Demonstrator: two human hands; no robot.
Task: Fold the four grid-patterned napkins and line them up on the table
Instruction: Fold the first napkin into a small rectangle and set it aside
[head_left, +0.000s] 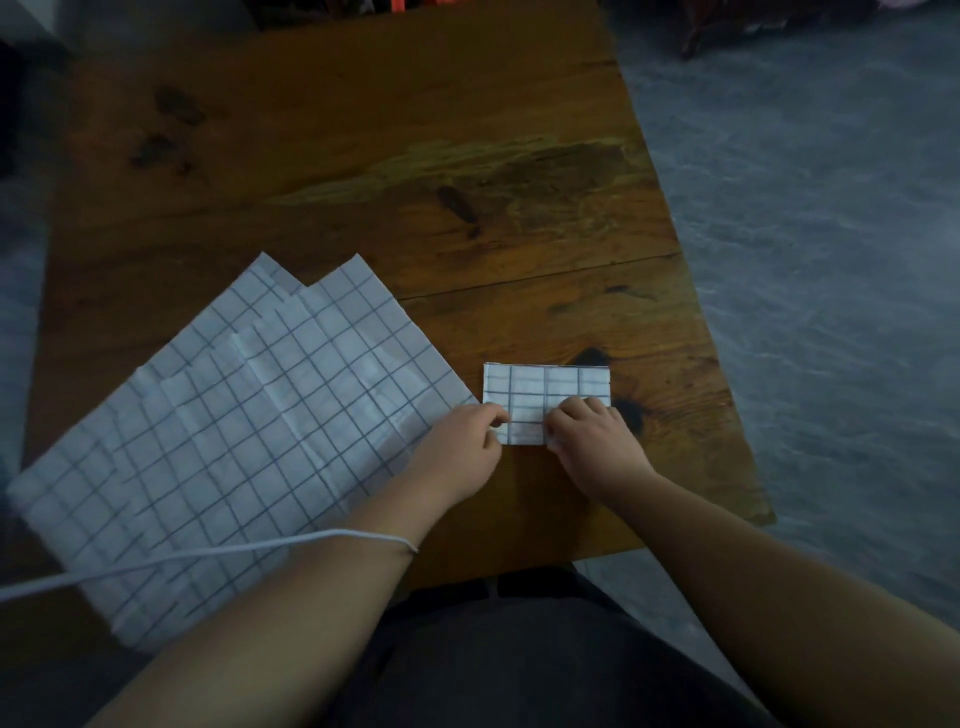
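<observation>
A small folded napkin (540, 387), white with a dark grid, lies on the wooden table (363, 156) near its right front part. My left hand (460, 452) pinches the napkin's near left edge. My right hand (597, 447) grips its near right corner, fingers curled over the cloth. To the left a pile of unfolded grid napkins (223, 431) lies spread flat, their far corners fanned out; how many are stacked I cannot tell.
The table's right edge (727, 415) runs close to the folded napkin, with grey carpet (831, 260) beyond. A white cord (208, 553) crosses my left forearm and the napkin pile. The far half of the table shows bare wood with dark stains.
</observation>
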